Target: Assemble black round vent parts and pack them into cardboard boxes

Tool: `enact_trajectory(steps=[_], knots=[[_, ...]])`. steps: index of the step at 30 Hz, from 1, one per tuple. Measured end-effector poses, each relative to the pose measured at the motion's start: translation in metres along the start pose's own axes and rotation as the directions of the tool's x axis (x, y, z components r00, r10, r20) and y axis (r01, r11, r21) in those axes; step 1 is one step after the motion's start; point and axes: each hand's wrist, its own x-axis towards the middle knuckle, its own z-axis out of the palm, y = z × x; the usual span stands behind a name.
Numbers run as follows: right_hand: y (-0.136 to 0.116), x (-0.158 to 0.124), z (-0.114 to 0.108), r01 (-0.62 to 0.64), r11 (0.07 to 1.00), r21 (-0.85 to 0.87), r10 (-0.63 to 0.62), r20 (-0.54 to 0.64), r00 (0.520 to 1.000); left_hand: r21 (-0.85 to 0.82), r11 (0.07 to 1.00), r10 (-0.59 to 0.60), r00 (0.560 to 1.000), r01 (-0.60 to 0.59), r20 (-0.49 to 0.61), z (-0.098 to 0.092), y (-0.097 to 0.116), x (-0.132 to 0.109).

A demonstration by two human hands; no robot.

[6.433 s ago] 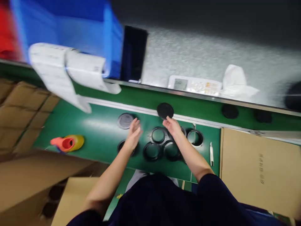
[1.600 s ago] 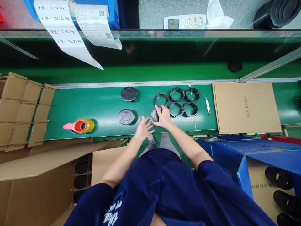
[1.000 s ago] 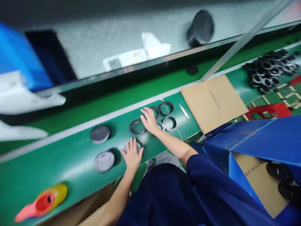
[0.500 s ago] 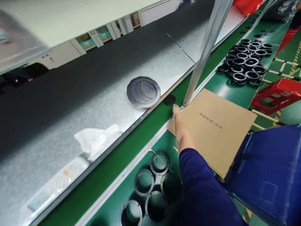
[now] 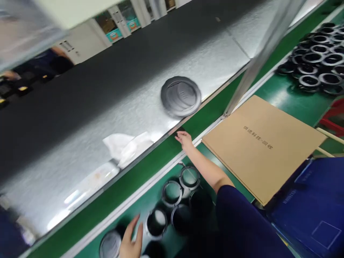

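My right hand [image 5: 185, 140], by the black disc [image 5: 181, 129]

Can't tell if it's clamped — blurry. Disc's on the green belt [image 5: 161, 154]; probably light, stiff, slick, so I'd pinch the rim. Left hand [image 5: 131, 240]: fingers apart, beside a ring [image 5: 147, 226].

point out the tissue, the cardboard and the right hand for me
Tissue [image 5: 136, 149]: head view, right-hand fold
Cardboard [image 5: 259, 152]: head view, middle of top face
Right hand [image 5: 185, 139]: head view, middle of hand

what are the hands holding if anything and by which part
The right hand seems to have its fingertips at the edge of a dark disc, but whether it grips is unclear. The left hand, fingers apart, holds nothing visible.
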Motion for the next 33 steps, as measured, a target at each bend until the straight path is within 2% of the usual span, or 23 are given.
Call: enact_trajectory(steps=[1,3,6,8,9,10,11,12,13,14,15,16,17,18,21,22,23,24,26,30,33], knots=[[0.028,-0.044,0.005,-0.070,0.997,0.028,0.065,0.135,0.989,-0.126,0.992,-0.017,1.000,0.019,0.014,0.006,0.008,-0.004],[0.078,-0.136,0.006,-0.218,0.974,0.064,0.177,0.387,0.905,-0.458,0.889,0.006,0.998,0.026,0.069,0.014,0.027,-0.004],[0.128,-0.263,-0.009,-0.350,0.937,-0.022,0.291,0.604,0.742,-0.846,0.532,0.085,0.991,0.043,0.103,0.007,0.037,0.002],[0.145,-0.324,-0.021,-0.311,0.935,-0.170,0.337,0.698,0.632,-0.947,0.314,0.064,0.993,0.070,0.095,-0.007,0.029,-0.003],[0.149,-0.346,-0.026,-0.225,0.937,-0.267,0.348,0.746,0.568,-0.970,0.229,0.051,0.994,0.081,0.095,-0.015,0.022,-0.009],[0.152,-0.362,-0.030,-0.079,0.927,-0.367,0.356,0.791,0.498,-0.984,0.158,0.037,0.995,0.083,0.090,-0.023,0.014,-0.018],[0.152,-0.374,-0.034,0.120,0.885,-0.449,0.361,0.827,0.431,-0.992,0.099,0.028,0.997,0.075,0.078,-0.031,0.006,-0.029],[0.151,-0.380,-0.036,0.342,0.798,-0.496,0.366,0.850,0.380,-0.997,0.049,0.021,0.998,0.058,0.059,-0.039,-0.002,-0.040],[0.148,-0.383,-0.038,0.542,0.671,-0.506,0.363,0.862,0.354,-0.999,0.008,0.017,0.999,0.043,0.043,-0.046,-0.010,-0.051],[0.144,-0.384,-0.039,0.691,0.527,-0.495,0.343,0.867,0.360,-0.999,-0.028,0.014,0.999,0.029,0.029,-0.052,-0.018,-0.061],[0.140,-0.383,-0.039,0.785,0.393,-0.479,0.295,0.874,0.386,-0.998,-0.059,0.015,0.999,0.030,0.030,-0.058,-0.025,-0.071],[0.135,-0.381,-0.039,0.839,0.290,-0.461,0.226,0.885,0.408,-0.995,-0.087,0.025,0.998,0.051,0.049,-0.063,-0.032,-0.079],[0.129,-0.379,-0.038,0.876,0.221,-0.429,0.153,0.902,0.404,-0.991,-0.110,0.035,0.997,0.078,0.074,-0.067,-0.037,-0.087],[0.125,-0.378,-0.037,0.910,0.176,-0.376,0.095,0.926,0.365,-0.986,-0.128,0.049,0.994,0.107,0.101,-0.070,-0.042,-0.093],[0.116,-0.384,-0.036,0.982,0.112,-0.151,0.051,0.988,0.146,-0.971,-0.140,0.113,0.978,0.193,0.178,-0.073,-0.052,-0.109],[0.115,-0.388,-0.036,0.988,0.104,-0.110,0.066,0.992,0.103,-0.967,-0.139,0.135,0.971,0.214,0.195,-0.073,-0.054,-0.112],[0.115,-0.392,-0.037,0.990,0.100,-0.101,0.083,0.992,0.093,-0.963,-0.141,0.157,0.966,0.229,0.207,-0.072,-0.056,-0.116],[0.116,-0.396,-0.039,0.988,0.099,-0.116,0.094,0.990,0.107,-0.959,-0.140,0.178,0.959,0.246,0.220,-0.071,-0.057,-0.118],[0.119,-0.402,-0.042,0.977,0.118,-0.176,0.119,0.980,0.162,-0.950,-0.117,0.212,0.942,0.289,0.261,-0.070,-0.060,-0.123],[0.120,-0.403,-0.052,0.935,0.221,-0.278,0.171,0.955,0.243,-0.917,-0.024,0.255,0.890,0.397,0.379,-0.066,-0.063,-0.128],[0.115,-0.398,-0.057,0.884,0.324,-0.337,0.165,0.940,0.298,-0.901,-0.014,0.263,0.871,0.433,0.414,-0.058,-0.062,-0.129]])
